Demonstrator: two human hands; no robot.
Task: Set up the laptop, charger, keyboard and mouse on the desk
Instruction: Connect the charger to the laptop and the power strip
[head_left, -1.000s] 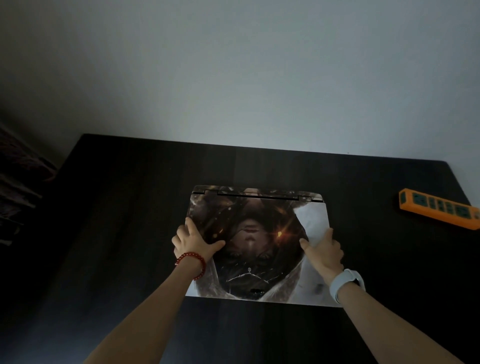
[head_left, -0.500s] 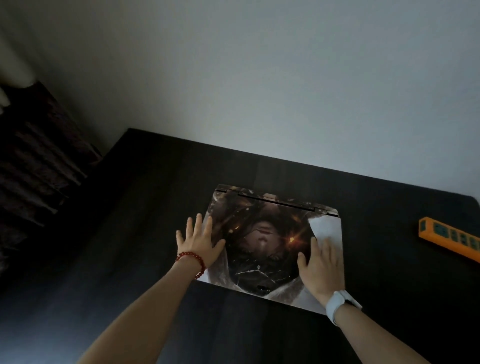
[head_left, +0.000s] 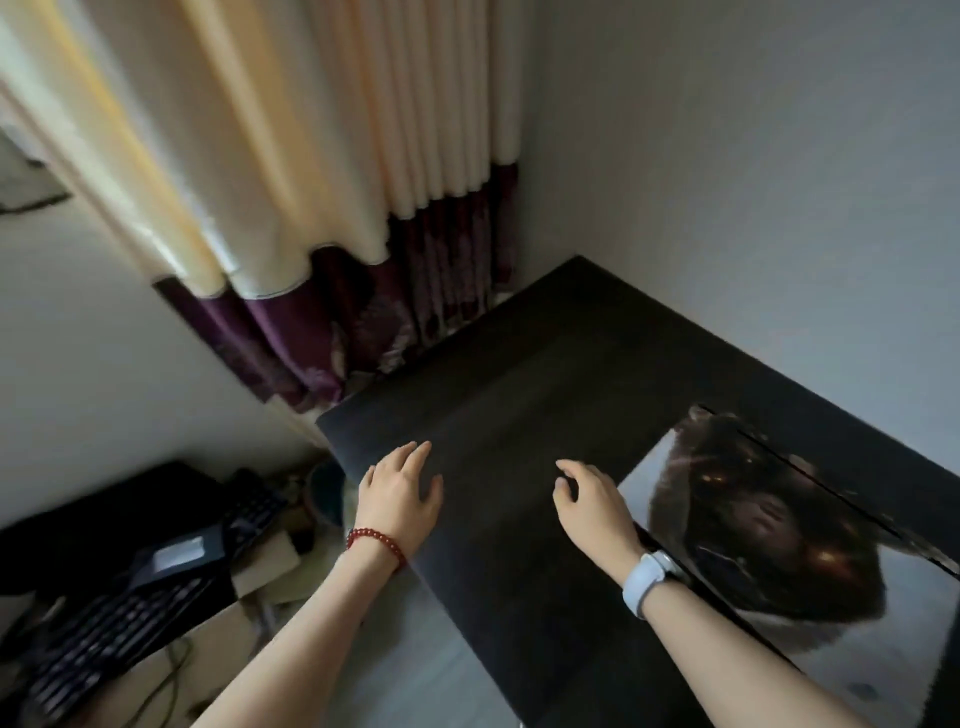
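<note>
Both our hands, left (head_left: 402, 488) and right (head_left: 592, 499), have left the laptop (head_left: 769, 519), relaxed and empty, turning toward what looks like the keyboard (head_left: 111, 631) for the next pickup.

Closed laptop (head_left: 769, 525) with printed lid flat on dark bench (head_left: 519, 395), left hand (head_left: 400, 493) and right hand (head_left: 592, 499) empty above bench, fingers relaxed, keyboard (head_left: 109, 639) on floor left, curtain (head_left: 322, 171) behind
</note>
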